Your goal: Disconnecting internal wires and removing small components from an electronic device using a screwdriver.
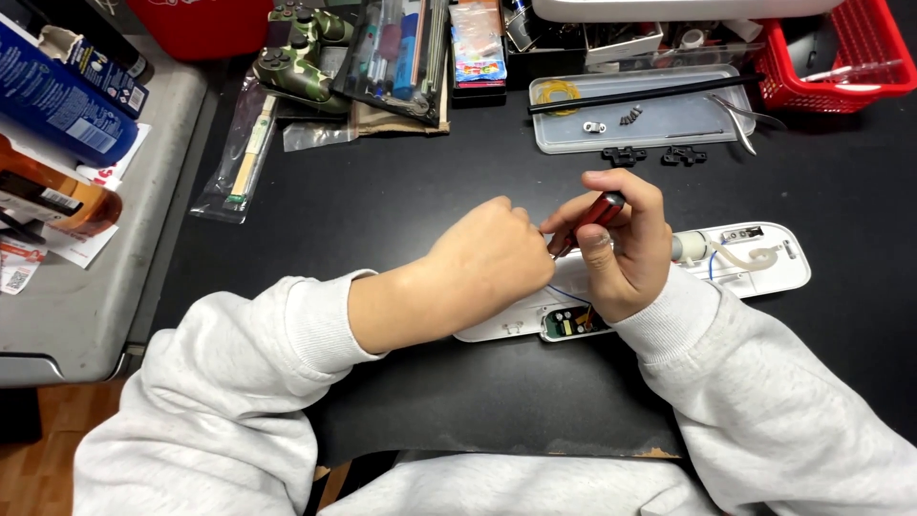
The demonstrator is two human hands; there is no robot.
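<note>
A red-handled screwdriver (594,216) meets a white casing (764,272) with a green board (570,325) on the black table (401,201), beside a camouflage controller (298,53) and red basket (860,57).

A black mat (401,201) covers the work desk, and the fingers are over its middle. Its near edge, below the fingers, is worn and shows brown board. Far to the left of the fingers stands a grey table (86,306), a little higher than the mat, with a rounded corner. Under this table, at the lower left, a piece of wooden floor (38,459) is visible, in orange-brown colour. Above the fingers, at the far edge, there is a white ledge (669,8). The light is even and soft and gives almost no shadows on the mat.
</note>
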